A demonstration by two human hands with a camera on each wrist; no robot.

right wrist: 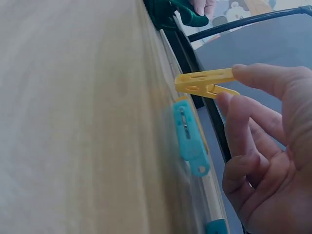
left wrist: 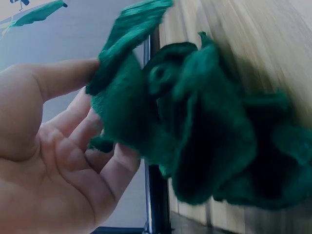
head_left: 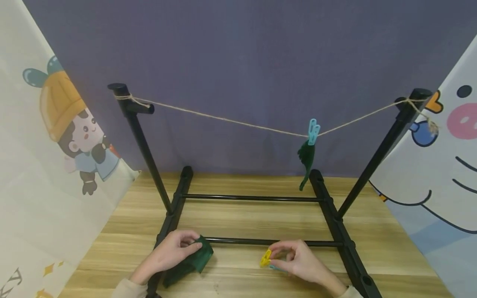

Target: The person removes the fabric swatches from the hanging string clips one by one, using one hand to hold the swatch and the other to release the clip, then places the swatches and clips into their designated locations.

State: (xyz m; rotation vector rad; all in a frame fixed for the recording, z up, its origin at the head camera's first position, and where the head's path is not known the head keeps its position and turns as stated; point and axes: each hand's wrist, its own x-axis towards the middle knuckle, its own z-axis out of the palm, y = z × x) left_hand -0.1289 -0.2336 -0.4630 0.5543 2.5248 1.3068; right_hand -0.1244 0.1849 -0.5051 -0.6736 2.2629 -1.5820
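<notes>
My left hand (head_left: 173, 251) pinches a dark green cloth (head_left: 193, 260) between thumb and fingers. The cloth hangs in loose folds (left wrist: 209, 131), its lower part at the tabletop in the left wrist view. In my right hand (head_left: 299, 263), thumb and fingertips pinch a yellow clothespin (right wrist: 204, 83) by its handle ends. A light blue clothespin (right wrist: 190, 136) lies on the table just under it, mostly hidden by the hand in the head view. Farther back, another blue clothespin (head_left: 313, 131) clips a green cloth piece (head_left: 307, 159) to the string (head_left: 231, 121).
A black frame stands on the wooden table (head_left: 253, 219), with a left post (head_left: 147, 149) and right post (head_left: 372, 161) holding the string. Its front crossbar (head_left: 242, 241) runs just beyond both hands. A teal piece (right wrist: 217, 227) shows at the right wrist view's bottom edge.
</notes>
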